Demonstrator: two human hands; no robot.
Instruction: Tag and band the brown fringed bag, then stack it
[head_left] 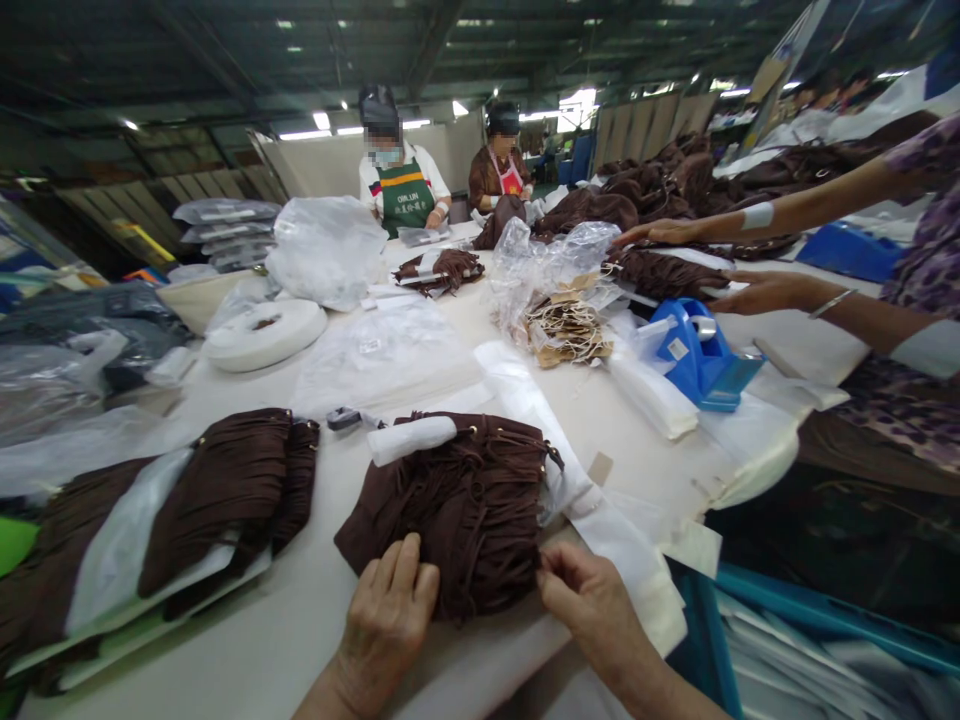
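A dark brown fringed bag [465, 510] lies on the table right in front of me, with metal eyelets and a dark strap end along its far edge. A roll of white wrap [412, 438] rests on its far left part. My left hand [394, 605] has its fingers curled over the bag's near left edge, thumb hidden. At the near right corner, my right hand [589, 595] pinches the bag's edge between thumb and fingers. White tissue sheets [540, 400] lie beside and partly under the bag.
Stacked fringed bags [225, 490] with white bands lie left. Beyond are a white tape roll [264, 335], a blue tape dispenser [701, 355] and corded tags [568, 325]. On the right, a co-worker's hands [772, 290] touch another fringed bag. A teal crate [832, 630] stands lower right.
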